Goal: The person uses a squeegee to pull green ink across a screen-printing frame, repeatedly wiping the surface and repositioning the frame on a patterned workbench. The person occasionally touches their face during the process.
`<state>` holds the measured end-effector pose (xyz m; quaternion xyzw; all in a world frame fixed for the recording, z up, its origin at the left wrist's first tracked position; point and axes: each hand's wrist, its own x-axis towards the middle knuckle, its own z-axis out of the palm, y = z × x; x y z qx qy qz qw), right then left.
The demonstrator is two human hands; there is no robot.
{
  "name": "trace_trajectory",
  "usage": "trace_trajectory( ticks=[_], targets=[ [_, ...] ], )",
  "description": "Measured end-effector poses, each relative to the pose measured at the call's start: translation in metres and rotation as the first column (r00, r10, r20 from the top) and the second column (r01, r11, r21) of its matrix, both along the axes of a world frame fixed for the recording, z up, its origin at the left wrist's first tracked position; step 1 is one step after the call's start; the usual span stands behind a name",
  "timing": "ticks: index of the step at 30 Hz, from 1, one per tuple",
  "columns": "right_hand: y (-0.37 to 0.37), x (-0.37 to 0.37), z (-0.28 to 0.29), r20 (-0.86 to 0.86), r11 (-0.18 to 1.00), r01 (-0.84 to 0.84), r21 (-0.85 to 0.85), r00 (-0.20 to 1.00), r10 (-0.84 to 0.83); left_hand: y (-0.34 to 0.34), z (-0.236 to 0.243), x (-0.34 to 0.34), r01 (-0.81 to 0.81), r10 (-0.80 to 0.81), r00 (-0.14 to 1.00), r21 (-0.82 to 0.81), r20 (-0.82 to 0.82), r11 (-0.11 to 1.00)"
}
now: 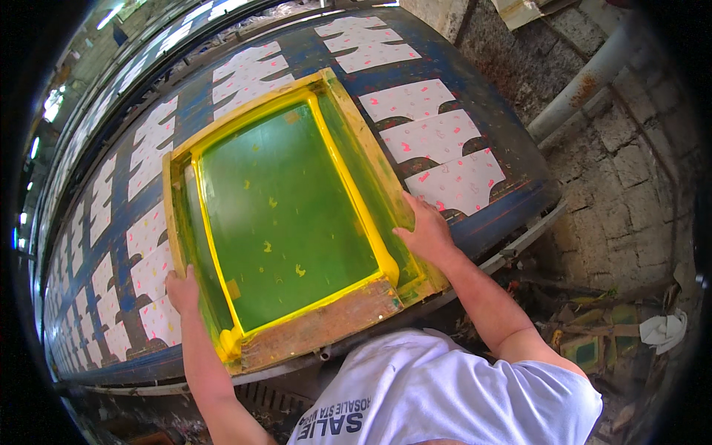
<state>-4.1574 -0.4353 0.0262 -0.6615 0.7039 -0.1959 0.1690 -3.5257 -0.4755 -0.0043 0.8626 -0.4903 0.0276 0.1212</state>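
A wooden screen-printing frame [284,196] with green mesh lies over the long dark table [512,148], slightly tilted to the left in view. Thick yellow ink lines the inside of its edges, pooling at the near corners, and small yellowish motifs show in the mesh. My left hand [182,291] is closed on the frame's left side, near its lower corner. On the opposite side my right hand [429,231] grips the right rail, thumb on top. The fingers of both hands are partly hidden by the frame. Whatever lies directly beneath the frame is mostly hidden.
White cut fabric pieces with pink prints [432,135] lie in rows along the table, several next to the frame's right side. A metal rail [530,236] runs along the table's near edge. Beyond the right end are a rusty pipe [586,85], a block wall and floor clutter [601,334].
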Motion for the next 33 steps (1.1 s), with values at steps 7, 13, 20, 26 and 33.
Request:
trace_trajectory(
  ticks=[7,13,20,26,33],
  targets=[
    [-0.014,0.014,0.003,-0.05,0.999,0.041,-0.015,0.998,-0.041,-0.001,-0.005,0.013,0.041,-0.059,0.973,-0.081,-0.224,0.996],
    [-0.014,0.015,0.023,0.016,0.998,0.034,-0.049,0.999,-0.034,-0.004,-0.022,0.035,0.015,-0.074,0.892,-0.135,-0.445,0.991],
    [-0.02,-0.009,0.061,0.065,0.969,-0.076,-0.236,0.994,0.093,-0.016,-0.007,0.038,-0.013,-0.151,0.724,-0.233,-0.673,0.973],
    [-0.036,-0.083,0.062,0.077,0.988,0.018,-0.156,0.997,-0.006,-0.033,0.013,-0.039,-0.011,-0.18,0.688,-0.257,-0.703,0.966],
    [-0.053,-0.221,0.037,0.149,0.971,0.163,-0.175,0.979,-0.137,-0.058,0.025,-0.202,-0.002,-0.202,0.713,-0.29,-0.671,0.957]
  ],
)
